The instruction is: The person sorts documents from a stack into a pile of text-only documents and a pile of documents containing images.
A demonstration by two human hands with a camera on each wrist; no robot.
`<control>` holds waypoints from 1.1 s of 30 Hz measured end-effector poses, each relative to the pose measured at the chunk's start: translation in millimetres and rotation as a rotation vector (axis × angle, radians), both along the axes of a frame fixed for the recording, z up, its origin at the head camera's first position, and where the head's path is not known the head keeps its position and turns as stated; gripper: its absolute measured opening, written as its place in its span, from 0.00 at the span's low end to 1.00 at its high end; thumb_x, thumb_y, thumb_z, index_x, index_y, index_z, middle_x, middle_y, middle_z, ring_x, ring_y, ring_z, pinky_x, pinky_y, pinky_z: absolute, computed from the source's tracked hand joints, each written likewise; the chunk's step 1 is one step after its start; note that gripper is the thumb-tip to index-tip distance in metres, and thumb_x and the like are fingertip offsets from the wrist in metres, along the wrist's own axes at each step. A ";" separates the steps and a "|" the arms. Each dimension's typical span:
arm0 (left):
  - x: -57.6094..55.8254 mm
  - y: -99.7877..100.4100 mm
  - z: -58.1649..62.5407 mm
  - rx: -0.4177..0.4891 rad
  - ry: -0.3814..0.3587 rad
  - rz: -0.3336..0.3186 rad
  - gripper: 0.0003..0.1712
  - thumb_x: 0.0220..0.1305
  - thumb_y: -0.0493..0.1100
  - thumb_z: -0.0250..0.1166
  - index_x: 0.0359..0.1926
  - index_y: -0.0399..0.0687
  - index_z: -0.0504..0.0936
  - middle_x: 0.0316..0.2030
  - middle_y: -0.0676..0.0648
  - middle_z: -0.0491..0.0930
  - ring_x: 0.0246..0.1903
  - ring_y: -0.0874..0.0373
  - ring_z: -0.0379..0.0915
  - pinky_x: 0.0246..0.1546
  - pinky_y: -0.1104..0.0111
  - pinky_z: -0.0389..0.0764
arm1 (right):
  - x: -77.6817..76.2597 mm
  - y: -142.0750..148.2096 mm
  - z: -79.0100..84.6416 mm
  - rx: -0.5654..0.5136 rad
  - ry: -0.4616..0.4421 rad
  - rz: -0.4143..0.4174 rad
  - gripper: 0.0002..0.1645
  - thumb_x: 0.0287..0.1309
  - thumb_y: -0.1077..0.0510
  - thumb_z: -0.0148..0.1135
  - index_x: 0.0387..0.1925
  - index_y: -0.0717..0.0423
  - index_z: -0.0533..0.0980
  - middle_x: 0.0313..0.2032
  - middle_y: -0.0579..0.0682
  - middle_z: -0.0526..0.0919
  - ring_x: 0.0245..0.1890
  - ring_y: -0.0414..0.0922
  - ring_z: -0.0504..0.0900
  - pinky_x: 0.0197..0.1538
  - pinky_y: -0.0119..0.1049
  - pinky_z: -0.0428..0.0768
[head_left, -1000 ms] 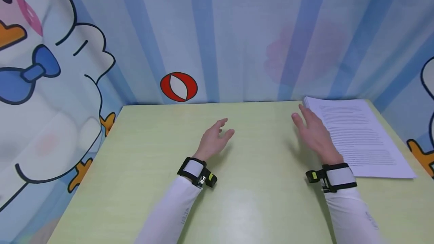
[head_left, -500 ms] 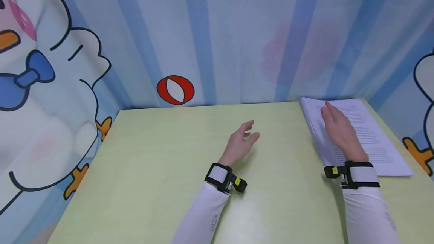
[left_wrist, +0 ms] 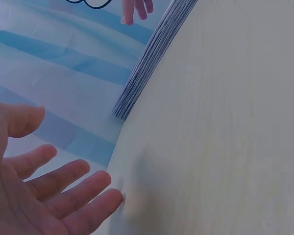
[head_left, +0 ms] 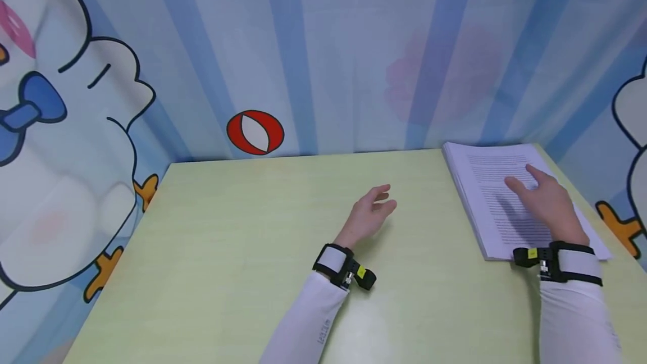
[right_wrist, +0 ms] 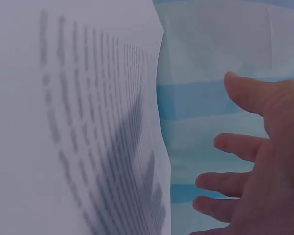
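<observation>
A thick stack of printed paper [head_left: 485,195] lies at the right back of the table, its layered side showing in the left wrist view as a grey band of sheet edges [left_wrist: 149,61]. Over the stack's right half hovers my right hand [head_left: 551,206], fingers spread and apart from the sheets, its shadow falling on the text; the right wrist view shows the palm and fingers [right_wrist: 255,161] holding nothing. My left hand [head_left: 366,215] is above the middle of the table, left of the stack, with relaxed, slightly bent fingers and nothing in them.
The pale wood-look table [head_left: 227,251] meets a blue striped curtain [head_left: 333,60] along its back edge. Printed cartoon figures and a red-and-white ball [head_left: 255,132] decorate the cloth. Cloth also borders the left and right sides.
My right hand has moved right, from the stack's left edge to over its right half, and its fingers have spread. My left hand has moved right toward the stack.
</observation>
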State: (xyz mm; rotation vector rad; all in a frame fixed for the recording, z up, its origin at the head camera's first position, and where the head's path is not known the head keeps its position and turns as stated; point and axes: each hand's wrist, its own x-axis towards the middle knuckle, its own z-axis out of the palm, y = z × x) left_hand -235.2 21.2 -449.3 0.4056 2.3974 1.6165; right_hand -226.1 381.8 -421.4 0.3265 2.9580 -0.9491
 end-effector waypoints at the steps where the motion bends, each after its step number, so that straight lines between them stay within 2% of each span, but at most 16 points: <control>1: 0.5 1.5 -0.7 0.001 -0.010 -0.004 0.30 0.74 0.53 0.55 0.73 0.52 0.65 0.67 0.42 0.72 0.65 0.46 0.73 0.65 0.55 0.74 | 1.9 5.6 -1.9 0.013 -0.018 -0.012 0.57 0.69 0.28 0.37 0.76 0.68 0.39 0.72 0.80 0.46 0.70 0.78 0.47 0.65 0.74 0.54; 7: 4.0 12.1 -3.2 -0.020 -0.041 -0.041 0.30 0.73 0.54 0.56 0.72 0.54 0.65 0.67 0.44 0.73 0.64 0.49 0.74 0.64 0.58 0.75 | 11.0 29.5 -8.4 0.039 -0.138 -0.074 0.60 0.68 0.27 0.38 0.74 0.73 0.38 0.70 0.83 0.45 0.68 0.80 0.48 0.65 0.74 0.55; 14: 7.2 19.4 -6.3 -0.035 -0.018 -0.075 0.30 0.74 0.53 0.55 0.72 0.51 0.67 0.63 0.43 0.77 0.62 0.49 0.76 0.62 0.61 0.76 | 13.7 31.4 -8.5 0.054 -0.242 -0.084 0.58 0.69 0.28 0.35 0.73 0.74 0.41 0.69 0.83 0.47 0.67 0.80 0.50 0.65 0.73 0.57; 19: 13.8 31.8 -8.2 -0.014 -0.027 -0.109 0.28 0.74 0.52 0.54 0.70 0.48 0.69 0.60 0.43 0.80 0.60 0.52 0.77 0.60 0.67 0.77 | 14.7 28.1 -10.4 0.054 -0.230 -0.077 0.56 0.70 0.30 0.35 0.73 0.76 0.43 0.68 0.84 0.48 0.66 0.80 0.50 0.65 0.73 0.56; 25: 17.1 65.8 -7.4 -0.040 -0.041 -0.174 0.28 0.74 0.53 0.55 0.69 0.49 0.70 0.60 0.47 0.80 0.60 0.57 0.78 0.57 0.75 0.76 | 17.8 29.4 -13.6 0.079 -0.221 -0.065 0.55 0.69 0.30 0.36 0.73 0.75 0.45 0.67 0.86 0.45 0.66 0.82 0.47 0.63 0.76 0.53; 29: 16.5 88.2 -7.8 -0.051 -0.047 -0.147 0.27 0.73 0.52 0.56 0.68 0.49 0.72 0.57 0.48 0.83 0.57 0.60 0.80 0.54 0.77 0.76 | 17.4 26.2 -13.8 0.086 -0.207 -0.040 0.55 0.69 0.30 0.37 0.73 0.74 0.46 0.66 0.88 0.42 0.66 0.84 0.44 0.61 0.78 0.52; 33: 17.9 104.3 -9.2 -0.002 -0.127 -0.102 0.27 0.71 0.50 0.58 0.67 0.49 0.74 0.49 0.49 0.87 0.45 0.63 0.84 0.49 0.78 0.76 | 15.0 22.2 -15.7 0.092 -0.195 -0.011 0.54 0.69 0.30 0.37 0.72 0.74 0.47 0.66 0.89 0.41 0.66 0.85 0.43 0.60 0.78 0.52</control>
